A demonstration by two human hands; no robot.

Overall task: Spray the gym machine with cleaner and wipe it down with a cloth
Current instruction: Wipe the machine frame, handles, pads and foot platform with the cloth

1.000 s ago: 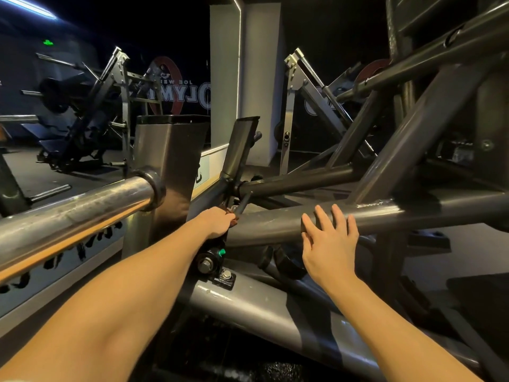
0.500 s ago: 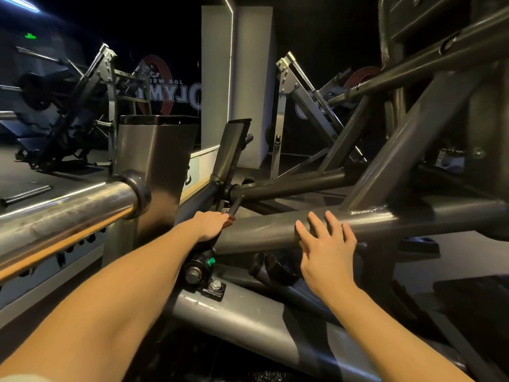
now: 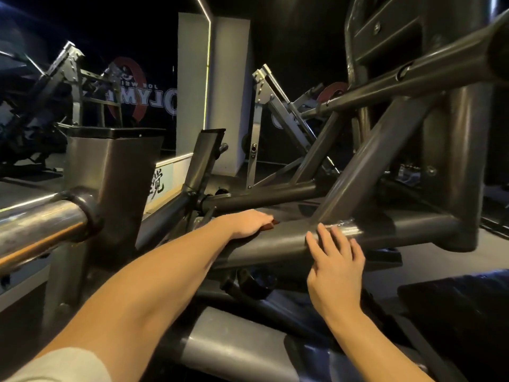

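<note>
The gym machine is a frame of thick grey steel tubes; its horizontal tube (image 3: pixel 275 244) runs across the middle of the view. My left hand (image 3: pixel 249 223) lies on top of this tube, fingers curled over a small dark reddish-brown cloth (image 3: pixel 271 225) whose edge peeks out beyond my fingertips. My right hand (image 3: pixel 334 267) rests on the near side of the same tube, to the right, with fingers straight and spread, just below the weld (image 3: pixel 341 226) where a diagonal tube joins. No spray bottle is visible.
A shiny steel bar (image 3: pixel 38 230) juts in from the left into a square grey post (image 3: pixel 110 172). A diagonal tube (image 3: pixel 366 164) and upper frame members crowd the right. A lower grey beam (image 3: pixel 234 351) lies beneath my arms. Other machines stand behind in the dark.
My left hand has slid to the right along the horizontal tube, away from the joint by the post, with the cloth under it. My right hand stays on the tube.
</note>
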